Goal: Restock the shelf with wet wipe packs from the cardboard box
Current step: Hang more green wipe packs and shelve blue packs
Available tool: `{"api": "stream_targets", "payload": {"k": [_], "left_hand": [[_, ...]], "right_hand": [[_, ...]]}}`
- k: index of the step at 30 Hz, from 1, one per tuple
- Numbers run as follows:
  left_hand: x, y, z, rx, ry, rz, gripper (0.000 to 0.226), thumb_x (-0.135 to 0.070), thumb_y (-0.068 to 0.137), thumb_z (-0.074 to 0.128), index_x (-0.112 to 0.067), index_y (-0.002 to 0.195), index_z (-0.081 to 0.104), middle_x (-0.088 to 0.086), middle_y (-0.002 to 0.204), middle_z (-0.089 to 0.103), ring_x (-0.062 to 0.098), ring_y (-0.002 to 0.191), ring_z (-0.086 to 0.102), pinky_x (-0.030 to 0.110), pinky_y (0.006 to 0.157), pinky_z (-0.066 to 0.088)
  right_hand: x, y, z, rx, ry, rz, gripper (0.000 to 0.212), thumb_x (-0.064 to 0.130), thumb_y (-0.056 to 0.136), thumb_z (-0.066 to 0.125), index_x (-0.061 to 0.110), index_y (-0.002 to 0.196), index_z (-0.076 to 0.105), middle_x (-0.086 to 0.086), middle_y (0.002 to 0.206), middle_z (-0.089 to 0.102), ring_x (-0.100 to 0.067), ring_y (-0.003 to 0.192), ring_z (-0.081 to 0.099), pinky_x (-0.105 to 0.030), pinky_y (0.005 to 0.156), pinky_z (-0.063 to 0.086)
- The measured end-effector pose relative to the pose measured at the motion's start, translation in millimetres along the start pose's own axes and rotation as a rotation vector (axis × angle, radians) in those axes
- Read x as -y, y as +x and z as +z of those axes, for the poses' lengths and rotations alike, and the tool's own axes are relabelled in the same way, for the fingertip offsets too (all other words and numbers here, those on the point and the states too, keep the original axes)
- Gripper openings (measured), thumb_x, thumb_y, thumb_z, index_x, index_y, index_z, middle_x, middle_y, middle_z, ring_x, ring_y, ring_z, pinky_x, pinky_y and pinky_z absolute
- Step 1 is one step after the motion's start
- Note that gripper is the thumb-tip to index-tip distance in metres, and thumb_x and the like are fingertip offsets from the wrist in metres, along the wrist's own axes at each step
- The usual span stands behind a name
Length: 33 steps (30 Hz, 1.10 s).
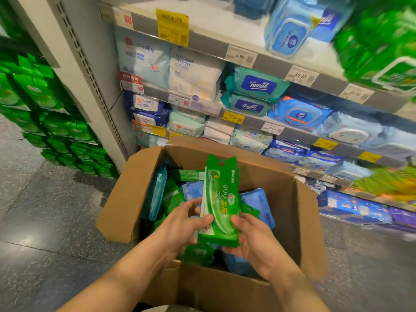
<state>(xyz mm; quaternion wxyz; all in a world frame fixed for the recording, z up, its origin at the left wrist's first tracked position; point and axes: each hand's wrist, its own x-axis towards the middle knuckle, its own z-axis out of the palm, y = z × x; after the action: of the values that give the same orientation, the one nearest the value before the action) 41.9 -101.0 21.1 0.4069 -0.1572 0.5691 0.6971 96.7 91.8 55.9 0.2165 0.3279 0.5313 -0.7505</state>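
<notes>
A long green wet wipe pack [221, 199] marked 999 stands upright above the open cardboard box [126, 199]. My left hand [182, 224] grips its lower left side, thumb on the front. My right hand [254, 242] holds its lower right edge, thumb against the pack and fingers underneath. Inside the box lie several more packs: a teal one [156, 194] on edge at the left, green ones [173, 199] and blue ones [258, 203]. The shelf [267, 61] rises behind the box, its rows filled with blue, white and teal wipe packs.
Green packs [380, 48] lie on the top shelf at the right. Stacked green packages [45, 113] fill a display at the left, beyond a grey upright post [90, 75]. Grey speckled floor [45, 233] spreads left of the box.
</notes>
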Motion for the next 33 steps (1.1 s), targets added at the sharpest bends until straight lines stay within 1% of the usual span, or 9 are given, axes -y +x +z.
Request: {"api": "stream_targets", "payload": {"k": [4,8,11,18,21,27,29,30,33], "left_hand": [[-25,-9,20,0.09,0.043,0.046,0.043,-0.02,0.092,0.077,-0.024,0.133,0.062,0.012,0.129,0.069,0.032,0.107,0.074,0.069,0.095,0.053],[-45,-21,47,0.148,0.041,0.064,0.036,-0.02,0.098,0.07,-0.024,0.131,0.058,0.011,0.121,0.074,0.032,0.105,0.075,0.06,0.086,0.061],[-55,-30,71,0.143,0.087,0.097,0.033,-0.017,0.097,0.071,-0.019,0.128,0.06,0.012,0.119,0.074,0.032,0.101,0.076,0.058,0.081,0.062],[-70,-46,136,0.092,0.166,0.226,0.027,-0.011,0.097,0.069,-0.012,0.124,0.064,0.013,0.114,0.076,0.038,0.103,0.074,0.067,0.083,0.058],[-73,-56,168,0.073,0.18,0.294,0.024,-0.01,0.097,0.069,-0.013,0.121,0.066,0.013,0.114,0.075,0.035,0.098,0.075,0.067,0.083,0.059],[-84,-77,233,0.142,0.198,0.43,0.033,-0.009,0.098,0.066,-0.014,0.131,0.059,0.006,0.119,0.076,0.029,0.103,0.075,0.051,0.086,0.061],[-89,-83,252,0.133,0.192,0.469,0.037,-0.007,0.097,0.068,-0.015,0.132,0.059,0.006,0.12,0.076,0.028,0.106,0.075,0.05,0.093,0.06],[-91,-85,259,0.139,0.198,0.485,0.041,-0.005,0.096,0.069,-0.015,0.133,0.058,0.006,0.12,0.076,0.028,0.107,0.075,0.05,0.095,0.059],[-102,-93,276,0.161,0.242,0.534,0.051,0.005,0.09,0.072,-0.019,0.133,0.058,0.002,0.117,0.076,0.026,0.104,0.075,0.043,0.088,0.061]], "right_hand": [[5,-18,-3,-0.053,0.05,-0.144,0.027,0.014,0.101,0.056,0.005,0.125,0.064,-0.018,0.118,0.074,-0.034,0.104,0.073,-0.046,0.081,0.057],[8,-33,-15,-0.108,0.111,-0.267,0.034,0.015,0.094,0.061,0.002,0.125,0.066,-0.022,0.121,0.072,-0.042,0.113,0.068,-0.061,0.101,0.051],[15,-42,-25,-0.169,0.105,-0.324,0.024,0.008,0.099,0.057,0.007,0.12,0.07,-0.019,0.117,0.074,-0.04,0.111,0.07,-0.061,0.102,0.05],[47,-76,-68,-0.197,-0.037,-0.455,0.02,0.018,0.104,0.056,0.019,0.117,0.071,-0.01,0.11,0.077,-0.035,0.102,0.074,-0.058,0.093,0.057],[60,-93,-95,-0.213,-0.19,-0.519,0.023,0.038,0.101,0.06,0.028,0.121,0.068,-0.001,0.104,0.078,-0.03,0.092,0.076,-0.05,0.076,0.06],[84,-117,-155,-0.195,-0.425,-0.702,0.06,0.087,0.075,0.057,0.039,0.11,0.068,0.001,0.101,0.077,-0.026,0.092,0.075,-0.053,0.083,0.06],[95,-123,-166,-0.18,-0.348,-0.722,0.061,0.081,0.072,0.067,0.034,0.112,0.068,-0.005,0.095,0.078,-0.028,0.081,0.075,-0.047,0.075,0.06],[102,-127,-168,-0.145,-0.288,-0.723,0.055,0.068,0.077,0.07,0.027,0.113,0.067,-0.01,0.09,0.078,-0.03,0.072,0.073,-0.04,0.064,0.058],[121,-139,-171,-0.075,-0.183,-0.794,0.045,0.038,0.087,0.059,0.006,0.119,0.059,-0.027,0.079,0.071,-0.035,0.058,0.058,-0.028,0.042,0.044]]}}
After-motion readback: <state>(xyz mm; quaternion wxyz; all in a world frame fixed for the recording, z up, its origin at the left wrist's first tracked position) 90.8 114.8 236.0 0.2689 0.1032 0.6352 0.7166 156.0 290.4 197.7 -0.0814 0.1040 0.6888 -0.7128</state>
